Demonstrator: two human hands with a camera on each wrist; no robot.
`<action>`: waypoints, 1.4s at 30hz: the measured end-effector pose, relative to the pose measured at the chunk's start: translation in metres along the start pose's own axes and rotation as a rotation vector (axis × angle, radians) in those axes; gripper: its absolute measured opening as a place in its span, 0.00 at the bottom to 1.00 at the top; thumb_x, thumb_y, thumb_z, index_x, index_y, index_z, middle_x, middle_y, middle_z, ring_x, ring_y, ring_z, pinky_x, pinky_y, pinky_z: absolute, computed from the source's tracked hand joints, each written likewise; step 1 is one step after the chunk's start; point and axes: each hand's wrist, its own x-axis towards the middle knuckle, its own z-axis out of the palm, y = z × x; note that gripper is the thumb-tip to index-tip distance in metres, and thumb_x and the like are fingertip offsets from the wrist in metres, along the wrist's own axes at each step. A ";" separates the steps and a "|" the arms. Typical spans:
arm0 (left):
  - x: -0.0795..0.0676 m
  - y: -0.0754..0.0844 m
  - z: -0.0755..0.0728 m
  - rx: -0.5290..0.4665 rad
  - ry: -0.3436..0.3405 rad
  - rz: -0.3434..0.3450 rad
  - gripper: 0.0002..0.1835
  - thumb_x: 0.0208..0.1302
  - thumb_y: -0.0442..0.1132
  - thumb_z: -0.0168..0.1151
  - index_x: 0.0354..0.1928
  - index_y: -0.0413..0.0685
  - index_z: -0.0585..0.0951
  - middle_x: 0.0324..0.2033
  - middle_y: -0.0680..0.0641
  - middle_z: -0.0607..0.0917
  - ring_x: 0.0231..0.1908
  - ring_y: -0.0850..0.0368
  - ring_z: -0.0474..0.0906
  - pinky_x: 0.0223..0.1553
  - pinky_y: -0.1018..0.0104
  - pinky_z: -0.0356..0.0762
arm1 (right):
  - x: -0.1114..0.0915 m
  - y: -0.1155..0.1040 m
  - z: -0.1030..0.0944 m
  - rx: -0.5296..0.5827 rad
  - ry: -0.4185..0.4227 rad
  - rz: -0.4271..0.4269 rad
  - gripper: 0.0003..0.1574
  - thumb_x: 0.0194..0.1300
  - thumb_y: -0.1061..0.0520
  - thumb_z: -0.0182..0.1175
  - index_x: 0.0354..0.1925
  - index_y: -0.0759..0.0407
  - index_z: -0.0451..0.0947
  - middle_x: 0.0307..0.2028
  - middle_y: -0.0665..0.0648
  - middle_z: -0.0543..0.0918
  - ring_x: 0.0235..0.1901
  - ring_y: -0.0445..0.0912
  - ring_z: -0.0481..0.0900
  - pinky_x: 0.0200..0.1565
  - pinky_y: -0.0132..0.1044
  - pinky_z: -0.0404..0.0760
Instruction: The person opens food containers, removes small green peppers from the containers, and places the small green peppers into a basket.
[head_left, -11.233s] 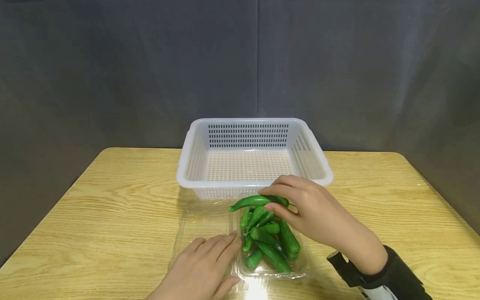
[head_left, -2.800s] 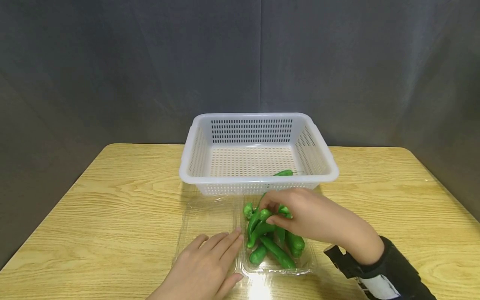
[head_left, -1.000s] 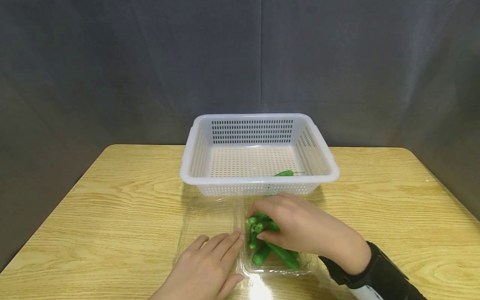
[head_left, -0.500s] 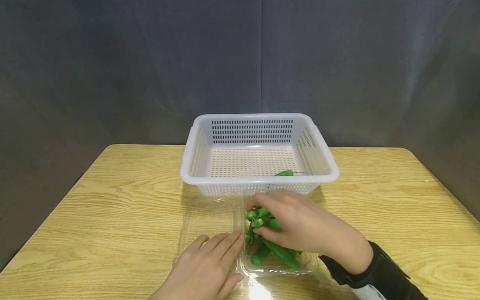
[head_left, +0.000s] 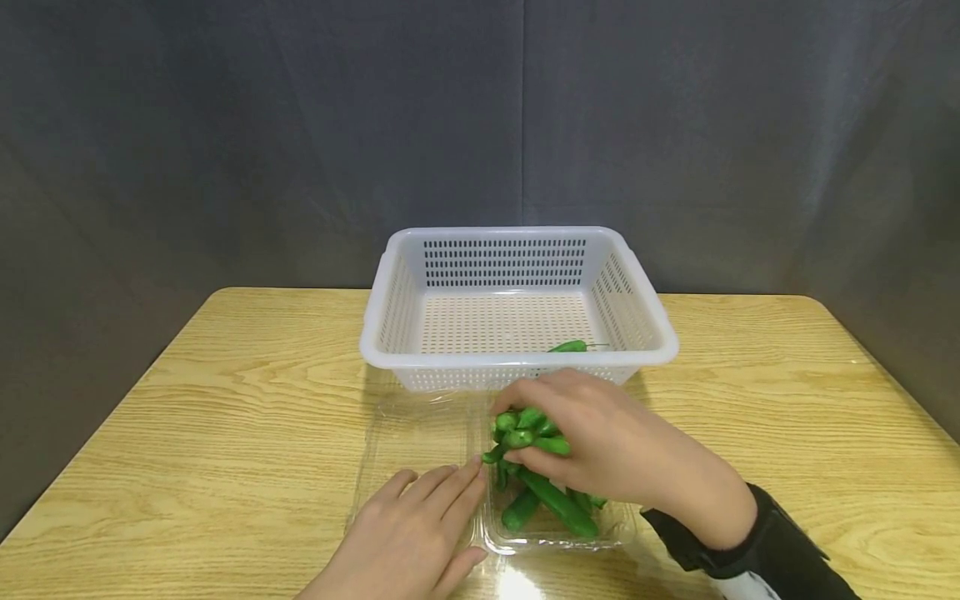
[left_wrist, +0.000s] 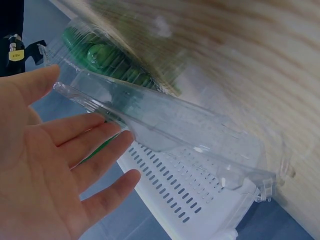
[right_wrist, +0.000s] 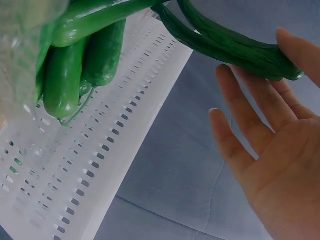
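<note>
Several long green peppers (head_left: 519,438) are bunched in my right hand (head_left: 600,433), close over the right half of a hinged clear plastic box (head_left: 555,546). In the right wrist view, two dark green peppers (right_wrist: 235,47) lie between thumb and fingertips of the right hand (right_wrist: 285,150). More green peppers (head_left: 562,504) lie in the box under it, partly hidden by the hand. Flat on the box's folded-out lid (head_left: 420,425) rests my left hand (head_left: 412,525), fingers straight, tips at the hinge line. The left wrist view shows those fingers (left_wrist: 95,150) along the clear plastic (left_wrist: 165,120).
Behind the box stands a white perforated basket (head_left: 517,360), with a green pepper (head_left: 572,345) showing just inside its front wall. The wooden table (head_left: 187,467) reaches out to both sides, and a grey curtain (head_left: 300,167) hangs behind it.
Over the last second my right hand has gathered the peppers and raised them slightly. Since the oldest frame, a pepper has appeared in the basket. The left hand has stayed put.
</note>
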 end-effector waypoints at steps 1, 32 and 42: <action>0.000 0.000 0.000 0.002 0.002 0.000 0.33 0.65 0.61 0.57 0.62 0.43 0.79 0.58 0.48 0.81 0.51 0.56 0.81 0.45 0.59 0.80 | 0.000 0.000 -0.001 0.005 0.004 -0.001 0.22 0.60 0.50 0.71 0.51 0.49 0.77 0.42 0.43 0.82 0.42 0.40 0.80 0.46 0.40 0.79; 0.000 0.000 0.001 -0.011 0.036 0.001 0.34 0.62 0.61 0.59 0.61 0.43 0.80 0.57 0.47 0.83 0.50 0.55 0.81 0.44 0.60 0.80 | 0.002 0.001 -0.016 0.027 0.359 -0.167 0.20 0.69 0.48 0.62 0.52 0.59 0.78 0.48 0.50 0.84 0.48 0.47 0.82 0.54 0.40 0.77; 0.000 0.000 0.001 -0.013 0.034 0.001 0.34 0.63 0.60 0.59 0.61 0.43 0.80 0.57 0.47 0.83 0.50 0.55 0.81 0.44 0.60 0.80 | 0.004 0.004 -0.019 -0.062 0.464 -0.188 0.21 0.68 0.50 0.62 0.52 0.63 0.77 0.49 0.55 0.85 0.48 0.50 0.83 0.54 0.41 0.77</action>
